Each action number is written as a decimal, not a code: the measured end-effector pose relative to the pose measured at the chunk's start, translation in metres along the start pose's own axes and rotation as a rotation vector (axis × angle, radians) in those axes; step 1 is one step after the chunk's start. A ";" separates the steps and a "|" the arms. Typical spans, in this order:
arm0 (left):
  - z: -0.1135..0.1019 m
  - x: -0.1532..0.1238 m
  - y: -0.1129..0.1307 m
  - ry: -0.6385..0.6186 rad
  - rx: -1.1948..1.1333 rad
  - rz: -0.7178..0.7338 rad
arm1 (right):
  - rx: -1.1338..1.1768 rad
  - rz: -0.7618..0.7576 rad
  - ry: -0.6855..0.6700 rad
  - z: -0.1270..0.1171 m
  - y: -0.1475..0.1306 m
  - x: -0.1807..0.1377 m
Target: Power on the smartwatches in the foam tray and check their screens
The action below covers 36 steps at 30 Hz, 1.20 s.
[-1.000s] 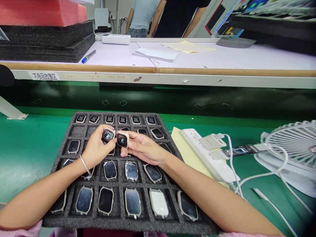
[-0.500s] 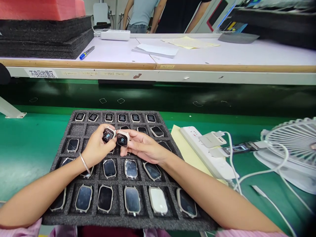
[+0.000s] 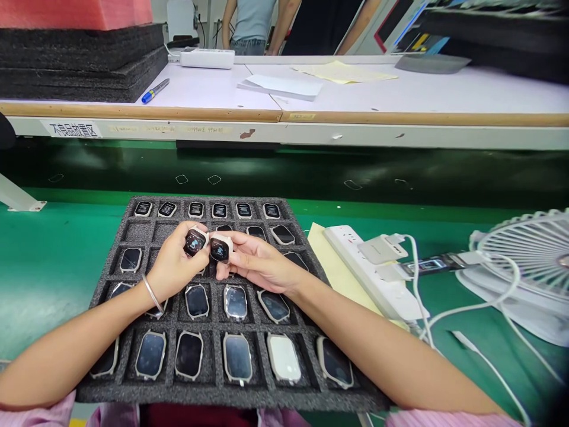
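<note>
My left hand [image 3: 173,264] is closed around a small watch body [image 3: 195,241] with a lit screen, held over the middle of a black foam tray [image 3: 133,232]. Right beside it, my right hand [image 3: 258,264] pinches a second watch body [image 3: 220,248], its screen also lit. The two pieces almost touch. A thin bangle circles my left wrist. The tray's pockets hold several more watch bodies; the far row [image 3: 219,210] shows lit text screens, the near rows [image 3: 235,356] show dark screens, and one piece [image 3: 283,357] lies white side up.
A white power strip [image 3: 355,267] with plugged adapters and cables lies right of the tray on a yellow sheet. A white fan [image 3: 528,261] sits at the far right. Beyond the green belt, a white bench holds papers [image 3: 282,86], a blue marker [image 3: 154,91] and stacked black foam [image 3: 80,59]. Two people stand behind it.
Both hands keep holding the two watch bodies in the same place over the tray. Only the camera has tipped slightly, shifting the scene up a little.
</note>
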<state>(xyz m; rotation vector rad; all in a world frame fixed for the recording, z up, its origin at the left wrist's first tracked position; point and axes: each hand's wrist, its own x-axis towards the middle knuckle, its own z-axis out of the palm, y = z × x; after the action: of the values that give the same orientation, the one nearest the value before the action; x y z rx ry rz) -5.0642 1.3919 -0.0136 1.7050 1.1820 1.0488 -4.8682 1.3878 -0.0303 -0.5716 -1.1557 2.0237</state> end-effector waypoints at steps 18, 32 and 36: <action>0.000 0.000 0.003 -0.003 0.061 0.018 | -0.014 0.005 -0.034 -0.002 0.001 0.000; 0.000 0.001 0.001 -0.006 0.042 0.037 | 0.023 -0.015 -0.039 -0.002 0.001 0.000; 0.000 0.001 0.001 0.002 0.024 0.020 | 0.039 -0.017 -0.029 -0.002 0.002 0.001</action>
<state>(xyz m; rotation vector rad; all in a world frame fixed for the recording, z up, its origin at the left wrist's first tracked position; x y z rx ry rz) -5.0636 1.3926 -0.0128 1.7386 1.1852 1.0526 -4.8678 1.3894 -0.0329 -0.5131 -1.1316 2.0415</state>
